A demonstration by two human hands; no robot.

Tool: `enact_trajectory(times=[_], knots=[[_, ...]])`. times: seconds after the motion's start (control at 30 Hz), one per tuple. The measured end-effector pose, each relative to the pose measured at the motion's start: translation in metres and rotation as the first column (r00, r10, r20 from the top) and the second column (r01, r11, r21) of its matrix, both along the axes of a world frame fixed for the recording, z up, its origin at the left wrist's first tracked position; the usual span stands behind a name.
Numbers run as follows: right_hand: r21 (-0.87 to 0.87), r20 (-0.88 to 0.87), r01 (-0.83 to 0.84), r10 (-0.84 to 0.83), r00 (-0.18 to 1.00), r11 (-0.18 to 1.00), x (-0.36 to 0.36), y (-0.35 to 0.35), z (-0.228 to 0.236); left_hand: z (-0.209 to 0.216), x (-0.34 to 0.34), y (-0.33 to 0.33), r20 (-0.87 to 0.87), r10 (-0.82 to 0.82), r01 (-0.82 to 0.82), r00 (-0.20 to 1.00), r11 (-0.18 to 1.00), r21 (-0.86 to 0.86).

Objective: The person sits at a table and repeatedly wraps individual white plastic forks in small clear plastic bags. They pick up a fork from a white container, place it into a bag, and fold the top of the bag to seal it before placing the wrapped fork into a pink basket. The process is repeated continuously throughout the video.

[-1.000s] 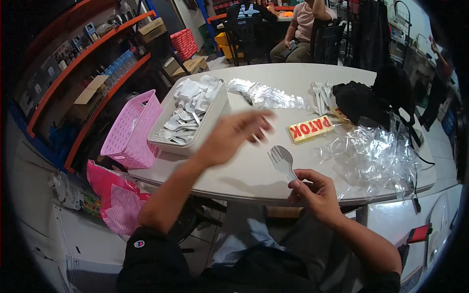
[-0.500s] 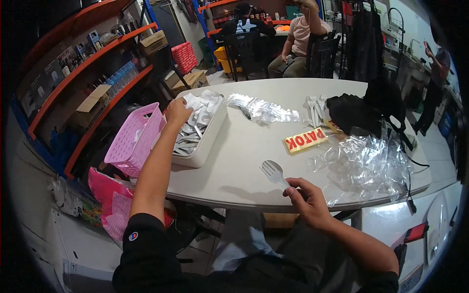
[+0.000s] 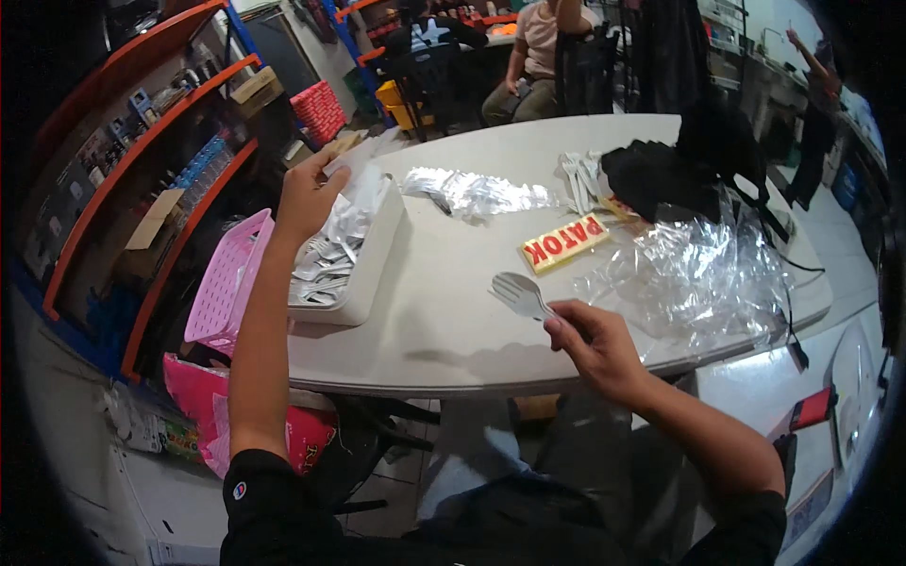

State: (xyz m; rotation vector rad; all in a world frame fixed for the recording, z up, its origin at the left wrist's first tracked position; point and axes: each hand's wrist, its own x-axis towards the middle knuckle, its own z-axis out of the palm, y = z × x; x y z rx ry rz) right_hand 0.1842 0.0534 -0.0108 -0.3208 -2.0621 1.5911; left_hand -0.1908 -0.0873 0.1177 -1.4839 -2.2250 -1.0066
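My right hand (image 3: 599, 351) grips a plastic fork and spoon (image 3: 519, 292) by the handles, their heads nested and held above the table (image 3: 453, 340). At the left my left hand (image 3: 310, 196) pinches a thin whitish sheet (image 3: 373, 146); whether it is paper or plastic I cannot make out. Below that hand stands an off-white rectangular bin (image 3: 376, 269). Loose pale cutlery (image 3: 326, 264) fills its near part, and crumpled white pieces (image 3: 357, 203) lie toward its far end.
A pink basket (image 3: 222, 292) sits left of the bin. Shiny clear wrappers (image 3: 481, 193), several white forks (image 3: 580, 179), a yellow packet (image 3: 563, 243), a black bag (image 3: 651, 184) and clear plastic bags (image 3: 703, 283) lie on the table. A seated person (image 3: 543, 57) is beyond it.
My left hand has lifted out of the bin, drawing up the whitish sheet. My right hand keeps the fork and spoon, now turned more level. The view has shifted slightly.
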Motion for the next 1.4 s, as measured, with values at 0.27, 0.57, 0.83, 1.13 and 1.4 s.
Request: enact_trajectory(times=[0.27, 0.57, 0.83, 1.13, 1.4], knots=[[0.164, -0.011, 0.029, -0.027, 1.000, 0.986, 0.005, 0.007, 0.008, 0.001, 0.099, 0.036, 0.605, -0.372, 0.502, 0.704, 0.863, -0.054], [0.104, -0.046, 0.004, 0.000, 0.999, 0.995, 0.008, 0.007, 0.017, -0.033, 0.136, 0.055, 0.619, -0.393, 0.632, 0.680, 0.743, -0.221], [0.126, 0.032, -0.007, 0.003, 0.999, 0.992, 0.004, 0.013, 0.005, -0.028, 0.157, 0.057, 0.721, -0.312, 0.678, 0.619, 0.676, -0.290], [0.071, 0.127, -0.041, 0.031, 0.991, 0.997, 0.004, 0.011, 0.003, -0.040, 0.154, 0.061, 0.751, -0.256, 0.718, 0.609, 0.581, -0.384], [0.106, 0.151, -0.054, 0.038, 0.988, 0.993, -0.001, 0.013, -0.002, -0.042, 0.145, 0.071, 0.742, -0.372, 0.684, 0.558, 0.712, -0.157]])
